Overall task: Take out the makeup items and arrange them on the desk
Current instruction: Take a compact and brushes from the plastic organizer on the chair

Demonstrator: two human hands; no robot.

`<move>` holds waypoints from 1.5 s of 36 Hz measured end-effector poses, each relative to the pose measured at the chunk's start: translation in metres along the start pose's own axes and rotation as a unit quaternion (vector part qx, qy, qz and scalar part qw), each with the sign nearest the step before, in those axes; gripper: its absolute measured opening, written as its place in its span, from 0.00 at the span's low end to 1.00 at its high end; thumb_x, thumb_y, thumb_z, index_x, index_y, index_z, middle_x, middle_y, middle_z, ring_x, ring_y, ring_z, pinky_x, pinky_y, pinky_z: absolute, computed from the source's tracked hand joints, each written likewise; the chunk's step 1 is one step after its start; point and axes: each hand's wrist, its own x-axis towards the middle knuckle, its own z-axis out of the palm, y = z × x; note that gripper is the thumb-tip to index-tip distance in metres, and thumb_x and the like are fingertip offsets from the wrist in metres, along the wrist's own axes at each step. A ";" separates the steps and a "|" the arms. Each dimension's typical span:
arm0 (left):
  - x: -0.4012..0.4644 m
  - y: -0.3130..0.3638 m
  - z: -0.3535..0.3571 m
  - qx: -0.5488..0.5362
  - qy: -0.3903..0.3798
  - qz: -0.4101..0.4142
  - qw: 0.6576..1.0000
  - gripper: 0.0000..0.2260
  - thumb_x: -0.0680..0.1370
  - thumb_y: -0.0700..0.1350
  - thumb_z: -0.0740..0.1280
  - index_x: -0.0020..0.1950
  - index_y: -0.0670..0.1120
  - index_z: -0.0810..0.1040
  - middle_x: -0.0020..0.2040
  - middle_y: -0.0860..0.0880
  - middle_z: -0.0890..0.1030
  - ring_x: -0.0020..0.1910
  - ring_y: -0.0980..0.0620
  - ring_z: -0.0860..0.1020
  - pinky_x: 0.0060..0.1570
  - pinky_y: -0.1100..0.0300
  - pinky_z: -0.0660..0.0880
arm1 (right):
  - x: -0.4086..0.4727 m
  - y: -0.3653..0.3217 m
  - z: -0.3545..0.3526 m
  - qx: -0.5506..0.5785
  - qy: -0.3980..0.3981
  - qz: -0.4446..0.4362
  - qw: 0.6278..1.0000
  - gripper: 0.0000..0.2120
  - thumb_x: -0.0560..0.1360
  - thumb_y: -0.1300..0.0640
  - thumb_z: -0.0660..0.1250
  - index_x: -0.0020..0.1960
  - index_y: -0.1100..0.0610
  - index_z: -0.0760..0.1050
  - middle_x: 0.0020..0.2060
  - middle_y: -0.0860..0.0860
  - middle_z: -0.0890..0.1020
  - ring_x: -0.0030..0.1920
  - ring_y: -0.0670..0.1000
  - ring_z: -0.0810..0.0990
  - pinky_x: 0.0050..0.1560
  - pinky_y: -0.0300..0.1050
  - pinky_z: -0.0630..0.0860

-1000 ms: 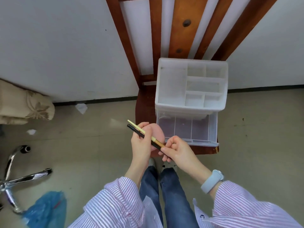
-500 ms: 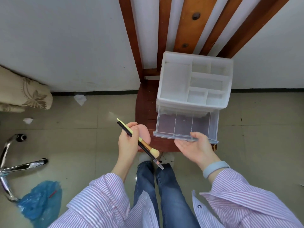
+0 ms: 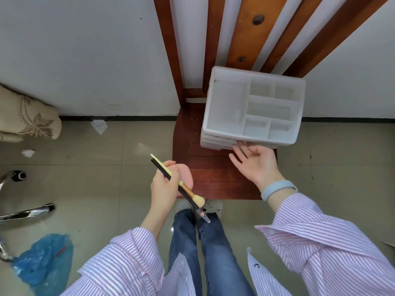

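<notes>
My left hand (image 3: 163,186) grips a yellow-handled makeup brush (image 3: 197,200), a thin black pencil-like stick (image 3: 181,190) with a clear cap, and a pink sponge puff (image 3: 185,176) behind them, above the floor left of the chair. A white plastic makeup organizer (image 3: 254,107) with bare top compartments stands on the wooden chair seat (image 3: 213,178). Its lower drawer is pushed in. My right hand (image 3: 255,164) is open, palm up, fingertips touching the drawer front at the organizer's lower edge.
The chair's slatted back (image 3: 241,28) leans toward a white wall. On the tiled floor lie a blue plastic bag (image 3: 40,261), chrome office-chair legs (image 3: 23,214), paper scraps (image 3: 98,126) and a beige cushion (image 3: 27,118) at the left.
My right hand let go of the brush handles, moved to the open drawer and pushed it in. My left hand kept the brushes and puff and sank slightly left.
</notes>
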 end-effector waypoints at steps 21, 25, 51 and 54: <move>0.007 -0.048 0.007 0.054 -0.022 0.007 0.998 0.06 0.78 0.42 0.61 0.53 0.50 0.74 0.44 0.52 0.77 0.41 0.57 0.76 0.28 0.73 0.72 | 0.090 0.033 -0.021 0.120 0.022 -0.007 0.993 0.08 0.76 0.62 0.55 0.53 0.60 0.70 0.52 0.55 0.75 0.58 0.56 0.74 0.64 0.56 0.68; 0.007 -0.047 0.004 0.056 -0.027 0.000 0.998 0.06 0.78 0.43 0.61 0.49 0.54 0.73 0.43 0.52 0.78 0.41 0.55 0.77 0.34 0.66 0.76 | 0.080 0.044 -0.035 0.122 0.005 -0.004 0.993 0.10 0.76 0.60 0.61 0.56 0.60 0.71 0.57 0.55 0.75 0.62 0.56 0.71 0.65 0.55 0.67; -0.001 -0.040 0.021 0.073 -0.053 -0.025 0.996 0.06 0.78 0.44 0.61 0.50 0.55 0.74 0.43 0.51 0.78 0.44 0.48 0.78 0.50 0.44 0.77 | 0.022 0.042 -0.079 -0.598 0.058 -0.134 0.788 0.11 0.77 0.51 0.61 0.44 0.58 0.75 0.38 0.51 0.82 0.39 0.50 0.79 0.42 0.42 0.74; -0.001 -0.039 0.022 0.076 -0.054 -0.023 0.995 0.07 0.77 0.43 0.62 0.53 0.52 0.74 0.45 0.51 0.78 0.45 0.50 0.77 0.51 0.45 0.77 | 0.037 0.034 -0.071 -0.708 0.110 -0.333 0.614 0.10 0.77 0.55 0.61 0.54 0.61 0.74 0.49 0.55 0.78 0.53 0.54 0.74 0.54 0.46 0.69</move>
